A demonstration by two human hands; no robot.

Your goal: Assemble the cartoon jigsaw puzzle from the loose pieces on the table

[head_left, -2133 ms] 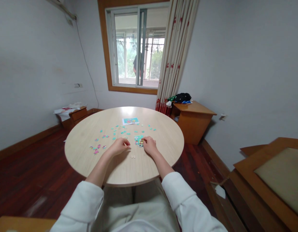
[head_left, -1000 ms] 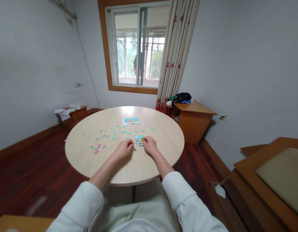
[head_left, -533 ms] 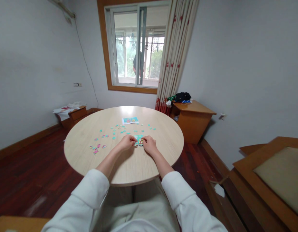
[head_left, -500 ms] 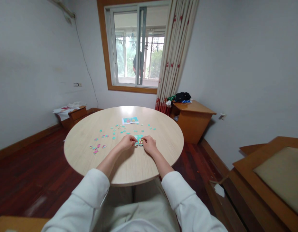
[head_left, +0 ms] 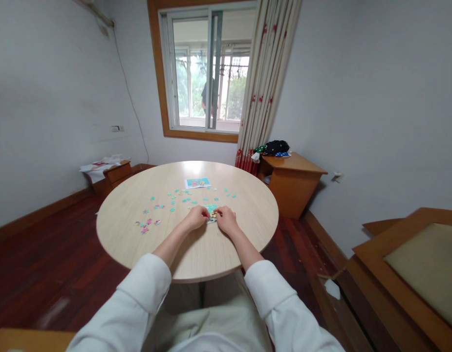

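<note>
I sit at a round pale wooden table [head_left: 138, 244]. A small joined patch of jigsaw pieces [head_left: 211, 212], teal with some yellow, lies near its middle. My left hand [head_left: 196, 218] is curled in a pinch at the patch's left edge; whatever its fingertips grip is hidden. My right hand [head_left: 226, 220] rests on the patch's right edge with fingers bent, thumb and forefinger pressing on it. Loose teal pieces [head_left: 182, 198] are scattered just beyond my hands. Pink and mixed pieces [head_left: 147, 224] lie to the left. A small printed picture [head_left: 198, 183] lies farther back.
A wooden side cabinet [head_left: 291, 183] with dark cloth on it stands beyond the table at the right, under a curtain. A low cabinet [head_left: 108, 173] with papers sits by the left wall. Wooden furniture [head_left: 412, 264] fills the right foreground. A person stands outside the window [head_left: 207, 98].
A pale loose piece that lay on the table near my left hand is gone. My left hand has moved right and forward to the joined patch. My right hand has stayed on it.
</note>
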